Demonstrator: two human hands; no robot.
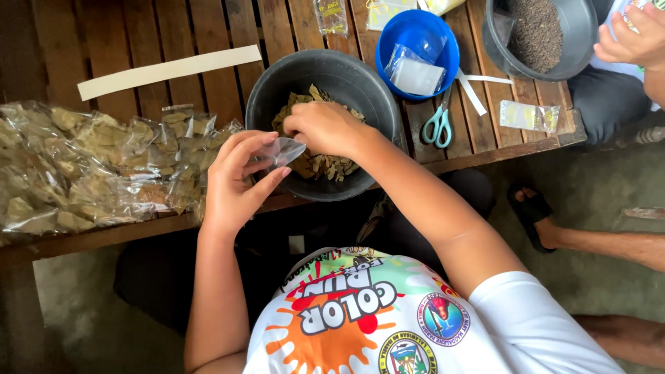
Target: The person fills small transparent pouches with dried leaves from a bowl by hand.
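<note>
filling step: left hand [235,181] pinches a small clear bag [282,152] open over the near rim of the black basin [258,104], at the table's near edge. right hand [325,128] is closed on dried leaves [320,165] in the basin. next, i'd say: leaves into bag mouth, kept wide.

This looks like a small home packing spot, likely a porch or yard. A slatted wooden table [173,28] stands on a bare concrete floor [596,180]. On it lie a heap of filled clear packets [90,166], basins of dried leaves [322,163] and dark grains [537,31], and scissors [438,125]. A sandalled foot [533,211] rests nearby.
</note>
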